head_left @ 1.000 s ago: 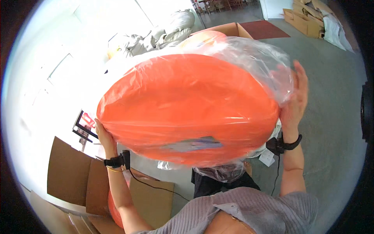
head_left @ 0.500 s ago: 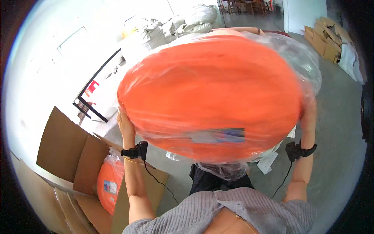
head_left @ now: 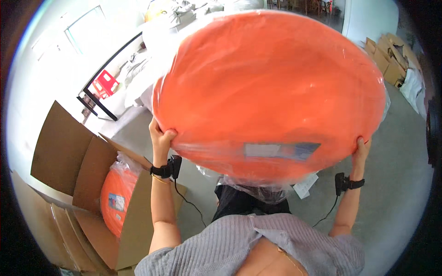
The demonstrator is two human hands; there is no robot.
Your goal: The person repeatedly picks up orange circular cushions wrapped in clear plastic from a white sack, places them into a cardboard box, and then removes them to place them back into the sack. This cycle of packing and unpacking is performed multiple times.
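A large, rounded orange cushion-like bundle (head_left: 271,92) in clear plastic wrap is held up in front of me, covering the middle of the view. A label (head_left: 281,151) shows through the wrap near its lower edge. My left hand (head_left: 161,135) grips its lower left edge, thumb on the front face. On the lower right edge, my right hand (head_left: 361,149) is closed in the same way, its thumb pressing the orange surface. The other fingers of both hands are partly hidden behind the bundle. Loose plastic (head_left: 258,191) hangs below it, near my dark trousers.
To my left stands an open cardboard box (head_left: 87,179) with another wrapped orange bundle (head_left: 117,200) inside. Flattened cardboard (head_left: 391,60) leans at the far right. Beyond lie pale sacks (head_left: 193,14), a black metal frame (head_left: 110,64) and a red stool (head_left: 107,83). Paper (head_left: 305,186) lies on the floor.
The bundle has been raised and tilted, its face turned more toward me, and it now sits further right in view. Both hands keep their hold on its edges.
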